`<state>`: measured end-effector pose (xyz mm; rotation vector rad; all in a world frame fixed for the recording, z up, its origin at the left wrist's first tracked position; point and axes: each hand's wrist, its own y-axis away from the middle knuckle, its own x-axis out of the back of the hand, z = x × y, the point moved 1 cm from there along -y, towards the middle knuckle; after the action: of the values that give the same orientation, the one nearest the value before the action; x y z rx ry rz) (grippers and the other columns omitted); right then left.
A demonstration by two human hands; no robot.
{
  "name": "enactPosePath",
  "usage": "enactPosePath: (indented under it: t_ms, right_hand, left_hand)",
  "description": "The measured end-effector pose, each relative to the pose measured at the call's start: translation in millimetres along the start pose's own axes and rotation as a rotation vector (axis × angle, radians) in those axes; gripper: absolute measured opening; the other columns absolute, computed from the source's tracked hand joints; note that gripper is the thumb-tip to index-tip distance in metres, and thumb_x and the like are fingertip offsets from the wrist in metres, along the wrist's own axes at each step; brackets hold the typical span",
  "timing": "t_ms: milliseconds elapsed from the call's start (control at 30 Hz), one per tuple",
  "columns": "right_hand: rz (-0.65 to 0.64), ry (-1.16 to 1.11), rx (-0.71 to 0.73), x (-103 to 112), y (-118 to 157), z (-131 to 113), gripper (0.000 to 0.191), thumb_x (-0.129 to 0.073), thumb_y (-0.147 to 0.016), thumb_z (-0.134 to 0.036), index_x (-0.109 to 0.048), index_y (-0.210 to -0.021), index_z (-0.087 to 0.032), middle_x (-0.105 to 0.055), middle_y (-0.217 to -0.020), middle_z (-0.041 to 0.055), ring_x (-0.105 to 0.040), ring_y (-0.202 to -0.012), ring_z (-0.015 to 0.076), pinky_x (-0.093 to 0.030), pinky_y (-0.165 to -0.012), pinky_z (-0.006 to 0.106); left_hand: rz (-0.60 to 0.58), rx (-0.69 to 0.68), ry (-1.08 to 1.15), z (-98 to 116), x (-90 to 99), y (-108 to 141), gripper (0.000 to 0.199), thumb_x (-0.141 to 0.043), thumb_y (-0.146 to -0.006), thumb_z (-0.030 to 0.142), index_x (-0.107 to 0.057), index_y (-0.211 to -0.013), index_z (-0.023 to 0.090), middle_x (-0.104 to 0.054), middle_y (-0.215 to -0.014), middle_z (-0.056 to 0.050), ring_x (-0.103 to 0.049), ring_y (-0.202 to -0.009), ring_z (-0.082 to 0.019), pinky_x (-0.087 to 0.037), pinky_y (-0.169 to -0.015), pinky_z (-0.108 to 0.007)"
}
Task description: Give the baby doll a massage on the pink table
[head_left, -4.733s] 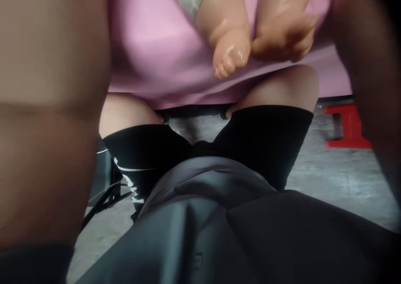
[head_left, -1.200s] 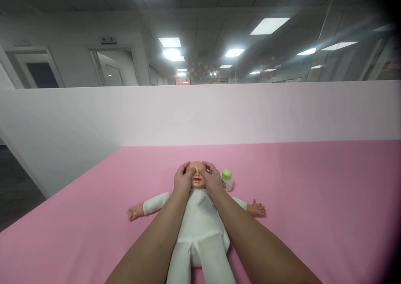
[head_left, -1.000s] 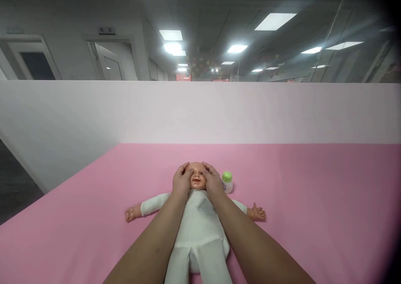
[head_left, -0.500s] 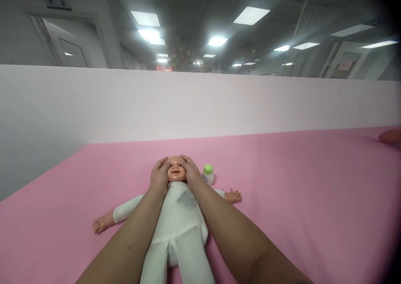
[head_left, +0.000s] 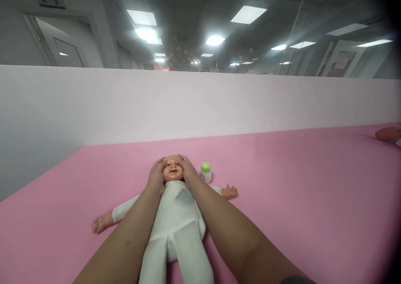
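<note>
A baby doll (head_left: 177, 217) in a white cloth suit lies on its back on the pink surface, arms spread wide. My left hand (head_left: 156, 175) cups the left side of its head (head_left: 173, 171), the thumb by the temple. On the other side my right hand (head_left: 188, 169) cups the head in the same way, fingertips near the top. The doll's eyes and mouth show between my hands. Close beside my right wrist stands a small clear jar with a green lid (head_left: 205, 173), partly hidden by my forearm.
The pink padded surface (head_left: 297, 183) runs up to a white low wall (head_left: 219, 104). Above the wall is glass with ceiling lights and doors showing in it. At the far right edge lies a rounded skin-coloured object (head_left: 387, 134), cut off by the frame.
My thumbs have slid slightly outward from near the doll's eyes toward its temples, so more of the face shows. The whole view has shifted a little.
</note>
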<state>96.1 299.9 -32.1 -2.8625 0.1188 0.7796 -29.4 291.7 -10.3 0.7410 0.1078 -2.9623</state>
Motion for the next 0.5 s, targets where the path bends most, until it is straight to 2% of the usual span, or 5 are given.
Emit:
enactPosePath:
  t_ms: [300, 500]
  right_hand:
    - [-0.002, 0.003, 0.008, -1.7, -1.1, -0.1, 0.049, -0.069, -0.076, -0.040, -0.067, -0.123, -0.027, -0.074, -0.116, 0.0007, -0.068, -0.111, 0.0249, -0.053, -0.100, 0.038]
    - [-0.007, 0.014, 0.016, -2.8, 2.5, -5.0, 0.048, -0.069, -0.075, -0.041, -0.067, -0.121, -0.027, -0.074, -0.115, 0.0000, -0.067, -0.111, 0.0249, -0.052, -0.102, 0.039]
  left_hand:
    - [-0.016, -0.017, 0.006, 3.7, -2.2, 3.3, 0.048, -0.081, -0.071, 0.035, -0.067, -0.114, 0.018, -0.074, -0.102, -0.007, -0.072, -0.092, -0.024, -0.059, -0.085, -0.037]
    - [0.008, -0.042, 0.008, 2.6, -0.2, 1.4, 0.041, -0.080, -0.073, 0.035, -0.071, -0.109, 0.019, -0.074, -0.103, -0.008, -0.071, -0.090, -0.023, -0.059, -0.082, -0.035]
